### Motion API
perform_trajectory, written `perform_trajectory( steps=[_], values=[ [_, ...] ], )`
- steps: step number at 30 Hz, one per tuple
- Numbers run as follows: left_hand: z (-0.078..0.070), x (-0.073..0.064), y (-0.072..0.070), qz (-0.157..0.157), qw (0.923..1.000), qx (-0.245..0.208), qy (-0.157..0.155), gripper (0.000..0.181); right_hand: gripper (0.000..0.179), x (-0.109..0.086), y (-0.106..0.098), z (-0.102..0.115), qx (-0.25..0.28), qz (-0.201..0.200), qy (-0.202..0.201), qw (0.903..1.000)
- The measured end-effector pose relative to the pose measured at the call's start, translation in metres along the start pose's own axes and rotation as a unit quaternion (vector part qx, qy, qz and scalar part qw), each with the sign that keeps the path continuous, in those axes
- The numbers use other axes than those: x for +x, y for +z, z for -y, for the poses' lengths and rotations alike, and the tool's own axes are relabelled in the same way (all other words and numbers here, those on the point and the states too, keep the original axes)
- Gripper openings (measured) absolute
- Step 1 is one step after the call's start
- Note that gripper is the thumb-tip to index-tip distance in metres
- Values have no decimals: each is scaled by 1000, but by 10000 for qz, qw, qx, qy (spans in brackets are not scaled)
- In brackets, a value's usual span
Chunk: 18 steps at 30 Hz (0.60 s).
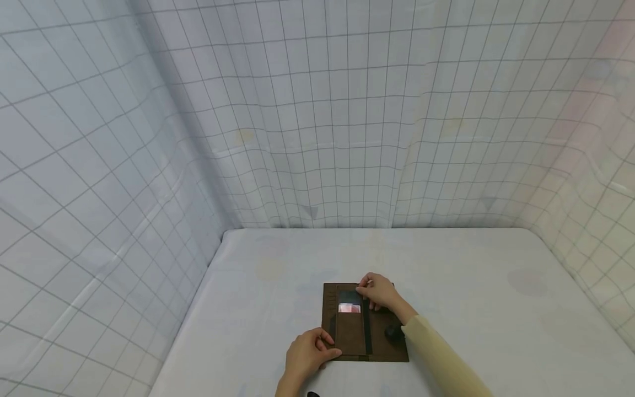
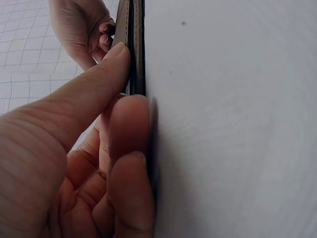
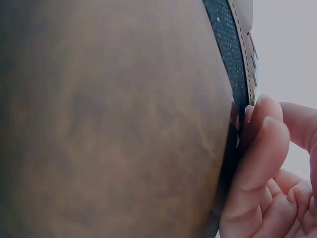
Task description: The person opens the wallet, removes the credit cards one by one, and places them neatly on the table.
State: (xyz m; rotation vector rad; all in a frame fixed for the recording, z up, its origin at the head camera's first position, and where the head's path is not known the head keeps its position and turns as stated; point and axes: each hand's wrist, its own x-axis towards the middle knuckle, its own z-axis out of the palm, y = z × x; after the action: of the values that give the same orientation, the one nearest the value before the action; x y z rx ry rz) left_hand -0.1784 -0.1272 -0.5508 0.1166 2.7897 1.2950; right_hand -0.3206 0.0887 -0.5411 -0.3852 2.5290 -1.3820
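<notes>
An opened brown leather folder (image 1: 387, 353) lies on the white table, with a dark strap (image 1: 367, 331) down its middle. Its left half bears a stitched inner panel (image 1: 350, 333) with a clear window (image 1: 349, 296) showing something pinkish. My left hand (image 1: 308, 353) holds the lower left edge; in the left wrist view its thumb (image 2: 117, 57) lies on the leather with curled fingers below. At the panel's upper right corner, my right hand (image 1: 379, 291) pinches the edge with curled fingers. The right wrist view shows those fingers (image 3: 265, 148) against the edge, their exact contact partly hidden.
White tabletop (image 1: 238, 331) surrounds the folder. Grid-patterned white curtains (image 1: 317, 110) hang behind the table and along both sides. A dark round object (image 1: 394, 332) is at the right wrist, above the folder's right half.
</notes>
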Motion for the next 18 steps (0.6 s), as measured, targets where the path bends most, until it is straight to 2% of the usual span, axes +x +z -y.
perform_trajectory(
  steps=[18],
  values=[
    [0,0,1,-54,9999,68,87,28,16,-1,0,-2,-102,131,-58,9998]
  ],
)
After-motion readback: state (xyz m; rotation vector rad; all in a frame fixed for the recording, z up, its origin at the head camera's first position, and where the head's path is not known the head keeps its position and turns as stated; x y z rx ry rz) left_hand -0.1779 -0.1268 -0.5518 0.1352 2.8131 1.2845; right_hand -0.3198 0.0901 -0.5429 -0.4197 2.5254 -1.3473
